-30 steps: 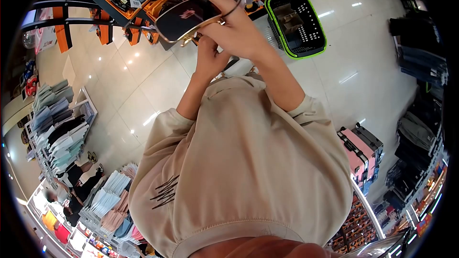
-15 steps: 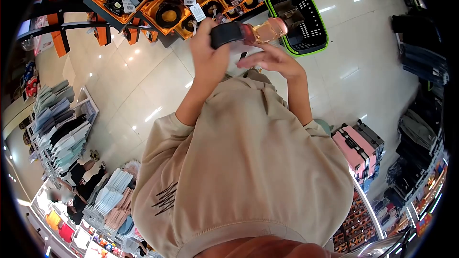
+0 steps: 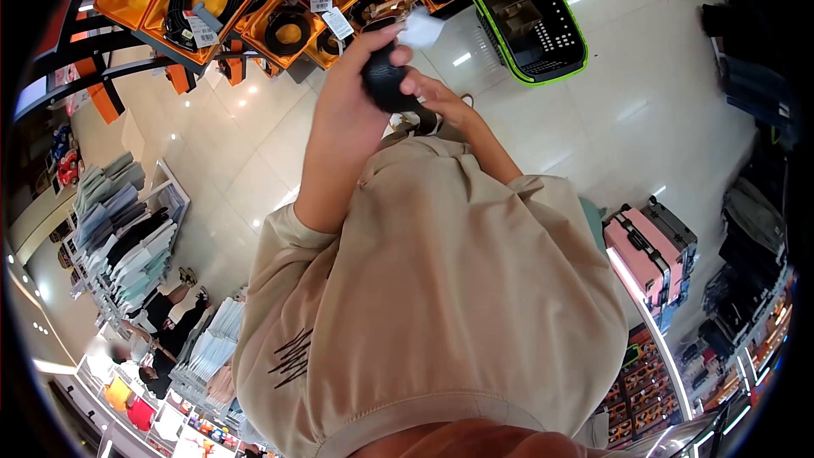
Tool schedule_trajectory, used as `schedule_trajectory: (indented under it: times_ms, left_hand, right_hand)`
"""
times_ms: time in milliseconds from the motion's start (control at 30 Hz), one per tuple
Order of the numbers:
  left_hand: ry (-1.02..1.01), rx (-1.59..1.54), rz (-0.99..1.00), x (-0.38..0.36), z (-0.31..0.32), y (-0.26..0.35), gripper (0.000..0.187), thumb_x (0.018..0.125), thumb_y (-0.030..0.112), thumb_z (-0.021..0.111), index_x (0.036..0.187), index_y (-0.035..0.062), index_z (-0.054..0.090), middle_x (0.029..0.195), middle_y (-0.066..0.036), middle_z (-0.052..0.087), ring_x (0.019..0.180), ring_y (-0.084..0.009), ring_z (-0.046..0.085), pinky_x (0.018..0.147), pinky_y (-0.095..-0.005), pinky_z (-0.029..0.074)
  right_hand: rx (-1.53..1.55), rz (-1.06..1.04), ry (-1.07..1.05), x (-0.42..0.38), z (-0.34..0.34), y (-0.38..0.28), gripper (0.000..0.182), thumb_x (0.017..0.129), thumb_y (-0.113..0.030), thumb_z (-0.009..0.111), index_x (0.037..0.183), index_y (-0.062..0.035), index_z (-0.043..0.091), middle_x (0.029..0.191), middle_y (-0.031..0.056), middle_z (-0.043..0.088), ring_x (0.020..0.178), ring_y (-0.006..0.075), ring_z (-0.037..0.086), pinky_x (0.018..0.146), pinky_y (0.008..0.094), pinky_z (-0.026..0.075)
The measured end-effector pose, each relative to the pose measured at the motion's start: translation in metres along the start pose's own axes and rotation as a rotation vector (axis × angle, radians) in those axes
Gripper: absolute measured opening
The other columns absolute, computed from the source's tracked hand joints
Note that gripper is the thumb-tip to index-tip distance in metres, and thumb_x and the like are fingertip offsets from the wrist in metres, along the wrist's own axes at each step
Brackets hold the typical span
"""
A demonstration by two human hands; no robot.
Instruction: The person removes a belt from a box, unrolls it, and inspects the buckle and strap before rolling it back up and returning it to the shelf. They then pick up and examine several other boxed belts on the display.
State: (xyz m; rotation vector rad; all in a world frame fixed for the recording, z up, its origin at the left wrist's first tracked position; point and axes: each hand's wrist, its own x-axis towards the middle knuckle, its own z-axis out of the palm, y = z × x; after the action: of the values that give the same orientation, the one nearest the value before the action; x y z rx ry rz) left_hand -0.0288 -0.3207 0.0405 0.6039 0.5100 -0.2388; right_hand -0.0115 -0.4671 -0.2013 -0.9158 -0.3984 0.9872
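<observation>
My left hand [image 3: 352, 93] is wrapped round a coiled black belt [image 3: 386, 76], holding it in front of my body. A gold-coloured buckle [image 3: 395, 7] shows at its far end, and a white tag [image 3: 421, 28] beside it is blurred. Bent fingers of my right hand [image 3: 443, 103] press on the belt's near right side. Just beyond the hands, orange-lined boxes [image 3: 288, 30] hold more coiled belts with price tags. Part of the held belt is hidden behind my left fingers.
A black shopping basket [image 3: 555, 42] with a green rim stands on the tiled floor at the right, with brown boxes inside. Folded shirts [image 3: 127, 229] lie on a rack at left. A pink suitcase [image 3: 640, 254] stands at right. People [image 3: 161, 331] are at lower left.
The belt has turned from lying sideways to pointing away, its buckle swinging toward the display. My right hand has moved left and down onto the belt. A white tag now shows.
</observation>
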Motion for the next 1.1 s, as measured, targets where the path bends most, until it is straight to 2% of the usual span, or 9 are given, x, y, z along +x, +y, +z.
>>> schedule_trajectory:
  times_ms: [67,167,300,467,567,667,767,900,1100]
  left_hand:
    - [-0.160,-0.232,-0.108,-0.004,-0.007,0.010,0.015,0.099,0.021,0.046,0.090,0.0091,0.047,0.070,0.005,0.048,0.068,-0.0133,0.045,0.072,-0.0296,0.038]
    - [-0.312,-0.401,0.005,-0.009,-0.015,0.011,0.019,0.101,0.023,0.041,0.098,0.0056,0.045,0.065,0.004,0.038,0.064,-0.0108,0.038,0.068,-0.0270,0.034]
    - [-0.343,-0.498,0.218,-0.014,-0.016,0.016,0.026,0.103,0.027,0.037,0.096,0.0064,0.051,0.064,0.004,0.030,0.062,-0.0111,0.031,0.066,-0.0272,0.032]
    - [-0.421,-0.701,0.390,-0.020,-0.049,0.049,0.019,0.100,0.017,0.037,0.085,0.0090,0.046,0.062,0.004,0.027,0.061,-0.0110,0.028,0.066,-0.0267,0.031]
    - [-0.418,-0.770,0.441,-0.027,-0.069,0.070,0.018,0.099,0.013,0.039,0.081,0.0090,0.042,0.062,0.003,0.028,0.061,-0.0114,0.029,0.066,-0.0270,0.031]
    - [-0.364,-0.735,0.544,-0.029,-0.085,0.076,0.019,0.098,0.012,0.039,0.079,0.0088,0.041,0.062,0.002,0.028,0.061,-0.0118,0.029,0.067,-0.0273,0.031]
    - [-0.338,-0.702,0.623,-0.028,-0.102,0.073,0.019,0.099,0.014,0.039,0.081,0.0083,0.042,0.063,0.002,0.028,0.061,-0.0121,0.029,0.066,-0.0276,0.031]
    - [-0.286,-0.492,0.647,-0.022,-0.117,0.064,0.020,0.102,0.018,0.037,0.088,0.0067,0.047,0.063,0.002,0.028,0.061,-0.0117,0.029,0.064,-0.0277,0.030]
    - [0.101,0.056,0.599,-0.009,-0.109,0.021,0.019,0.099,0.020,0.050,0.106,0.0032,0.054,0.073,0.000,0.045,0.060,-0.0090,0.036,0.056,-0.0232,0.031]
  right_hand:
    - [0.040,0.064,-0.068,0.006,0.001,0.000,0.038,0.083,-0.023,0.057,0.116,-0.0033,0.063,0.115,0.0054,0.063,0.117,0.0173,0.052,0.098,0.0297,0.039]
    - [0.044,-0.012,-0.100,0.007,0.000,0.008,0.047,0.090,-0.044,0.057,0.109,-0.0020,0.066,0.108,0.0057,0.065,0.108,0.0171,0.056,0.096,0.0266,0.039]
    - [-0.144,0.059,-0.306,0.001,-0.036,0.033,0.071,0.075,-0.058,0.074,0.112,0.0019,0.064,0.110,0.0074,0.065,0.105,0.0159,0.058,0.094,0.0300,0.043]
    - [-0.418,0.338,-0.202,-0.026,-0.058,0.016,0.040,0.068,-0.025,0.086,0.095,-0.0004,0.070,0.087,0.0017,0.070,0.082,0.0101,0.061,0.075,0.0281,0.050]
    - [-0.759,0.423,-0.148,-0.032,-0.086,0.025,0.033,0.068,-0.024,0.086,0.087,-0.0010,0.071,0.076,0.0010,0.069,0.077,0.0090,0.061,0.071,0.0267,0.049]
    - [-0.796,0.247,0.233,-0.045,-0.120,0.024,0.045,0.061,-0.034,0.087,0.084,0.0005,0.070,0.071,0.0034,0.063,0.067,0.0106,0.056,0.063,0.0266,0.046]
    - [-0.749,0.126,0.473,-0.052,-0.152,0.018,0.034,0.063,-0.022,0.084,0.082,-0.0008,0.066,0.071,0.0007,0.059,0.067,0.0099,0.054,0.061,0.0264,0.044]
    - [-0.631,-0.038,0.503,-0.039,-0.114,-0.051,0.018,0.067,0.001,0.071,0.077,-0.0031,0.057,0.068,-0.0030,0.049,0.066,0.0055,0.046,0.060,0.0227,0.038]
    - [-0.805,-0.136,0.348,-0.021,-0.010,-0.122,0.022,0.062,0.002,0.066,0.082,-0.0039,0.057,0.067,0.0016,0.049,0.063,0.0087,0.048,0.059,0.0237,0.042]
